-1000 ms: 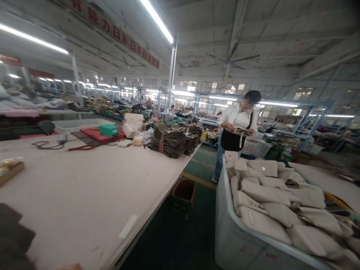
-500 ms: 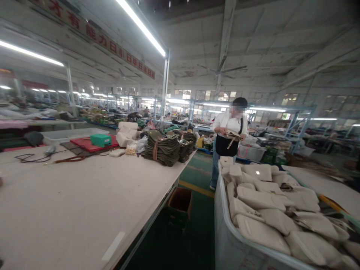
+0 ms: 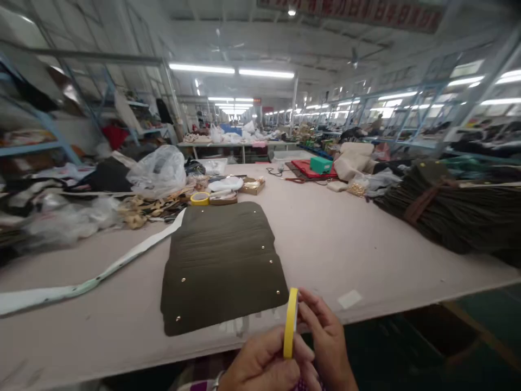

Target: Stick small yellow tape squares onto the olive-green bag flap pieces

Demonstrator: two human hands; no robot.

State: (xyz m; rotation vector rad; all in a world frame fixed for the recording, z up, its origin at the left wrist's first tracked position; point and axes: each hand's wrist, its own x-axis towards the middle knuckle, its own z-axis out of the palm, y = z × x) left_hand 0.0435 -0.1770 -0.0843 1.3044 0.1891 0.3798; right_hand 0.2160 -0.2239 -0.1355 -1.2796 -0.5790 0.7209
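Near the table's front edge, my left hand [image 3: 264,359] grips a narrow roll of yellow tape [image 3: 290,324], held on edge with its rim toward me. My right hand [image 3: 325,334] is at the roll's right side, its bent fingertips against it; parts of those fingers are hidden. To the left of my hands, a dark olive panel [image 3: 223,266] lies flat on the table [image 3: 325,239]. Small gold-coloured metal fittings dot its edges, and its middle is creased crosswise.
A pale strip [image 3: 138,250] runs left from the panel. Clear plastic bags [image 3: 158,171], scraps and another yellow tape roll [image 3: 199,199] crowd the back left. Bundled dark olive pieces [image 3: 459,212] are stacked at right. A teal box [image 3: 321,165] sits on something red farther back.
My view has swung left and down, from the aisle, the bin of cream bags and a standing person to the table. Both hands and the yellow tape roll are now in sight.
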